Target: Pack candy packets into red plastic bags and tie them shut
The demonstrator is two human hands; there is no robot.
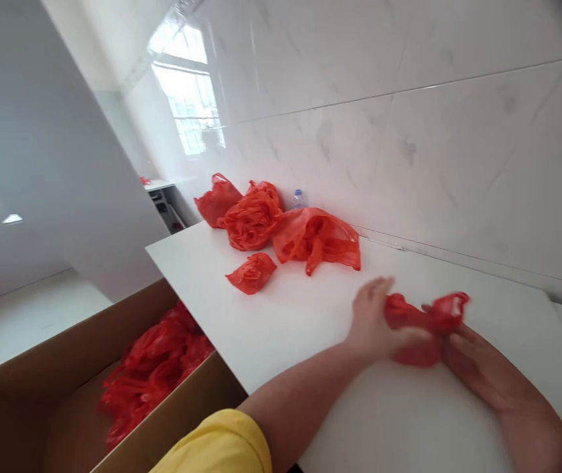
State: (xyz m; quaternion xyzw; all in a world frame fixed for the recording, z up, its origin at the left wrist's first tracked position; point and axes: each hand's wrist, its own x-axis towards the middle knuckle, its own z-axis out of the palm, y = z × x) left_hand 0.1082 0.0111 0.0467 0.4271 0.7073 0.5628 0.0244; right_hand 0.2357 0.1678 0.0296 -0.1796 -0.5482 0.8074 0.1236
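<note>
The right hand (482, 368) grips the right side of a crumpled red bag (416, 328), fingers partly curled — the left hand (377, 322), blurred and half open, presses its other side. The bag sits between them, at or just above the white bench (458, 420). Left of the bench, a cardboard box (79, 348) holds a heap of red plastic (157, 368). Farther along the bench lies a small red bundle (252, 272); behind it, larger red bags (256, 217) cluster near the tiled wall (409, 144) — a blue-capped bottle (299, 199) just behind them.
</note>
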